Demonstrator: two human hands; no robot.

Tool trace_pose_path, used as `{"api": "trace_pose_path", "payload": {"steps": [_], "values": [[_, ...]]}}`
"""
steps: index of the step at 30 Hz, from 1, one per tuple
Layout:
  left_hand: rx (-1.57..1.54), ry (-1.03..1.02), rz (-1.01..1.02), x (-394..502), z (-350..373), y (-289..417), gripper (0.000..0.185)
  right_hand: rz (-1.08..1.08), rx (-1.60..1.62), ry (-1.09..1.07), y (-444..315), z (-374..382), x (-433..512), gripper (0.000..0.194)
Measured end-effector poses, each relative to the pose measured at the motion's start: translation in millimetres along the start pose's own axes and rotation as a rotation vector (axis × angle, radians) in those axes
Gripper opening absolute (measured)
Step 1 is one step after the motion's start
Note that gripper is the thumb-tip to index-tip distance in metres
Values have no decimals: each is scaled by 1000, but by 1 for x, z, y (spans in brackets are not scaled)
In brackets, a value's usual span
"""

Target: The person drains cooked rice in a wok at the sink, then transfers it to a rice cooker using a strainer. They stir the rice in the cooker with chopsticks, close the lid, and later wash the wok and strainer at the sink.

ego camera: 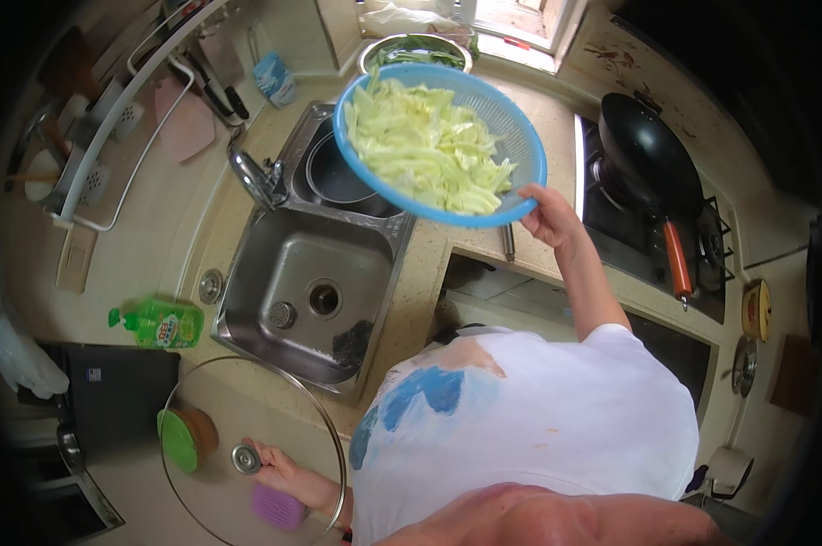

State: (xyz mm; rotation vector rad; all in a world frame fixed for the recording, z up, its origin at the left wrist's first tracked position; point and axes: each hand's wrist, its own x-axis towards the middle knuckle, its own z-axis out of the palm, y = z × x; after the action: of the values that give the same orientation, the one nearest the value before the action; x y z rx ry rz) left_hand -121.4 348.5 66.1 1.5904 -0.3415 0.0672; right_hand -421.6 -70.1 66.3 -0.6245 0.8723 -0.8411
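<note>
My right hand point(551, 215) grips the rim of a blue plastic colander point(520, 130), which is tilted and raised above the counter beside the sink. Cut pale-green leaves point(431, 150), apparently cabbage, lie piled inside it. At lower left, my left hand point(281, 467) has its fingers at the metal knob point(246, 458) of a large clear pot lid with a steel rim point(339, 437). Part of that hand shows through the glass. Beneath the colander's near edge a metal handle point(508, 243) sticks out on the counter; the rest of it is hidden.
The steel sink point(288, 259) has a faucet point(254, 174) and a dark round pan point(339, 170) in its far basin. A black wok point(646, 157) stands on the gas stove, its handle towards me. Behind the colander is a metal bowl of greens point(418, 51). Left stands a green soap bottle point(168, 322).
</note>
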Motion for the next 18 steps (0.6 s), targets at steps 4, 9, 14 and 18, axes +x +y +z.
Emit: {"api": "trace_pose_path", "payload": {"steps": [4,9,14,18], "values": [[29,-117,192,5,7,0,27,-137,70,78,-17,-2,12,24],[-575,-113,-159,2,-6,-18,5,-170,155,62,-6,-3,11,26],[-1536,-188,-600,44,-40,-63,9,23,100,38,18,-3,-4,29],[-1508,-274,-601,58,-43,-75,15,17,70,-14,34,6,-5,30]]}}
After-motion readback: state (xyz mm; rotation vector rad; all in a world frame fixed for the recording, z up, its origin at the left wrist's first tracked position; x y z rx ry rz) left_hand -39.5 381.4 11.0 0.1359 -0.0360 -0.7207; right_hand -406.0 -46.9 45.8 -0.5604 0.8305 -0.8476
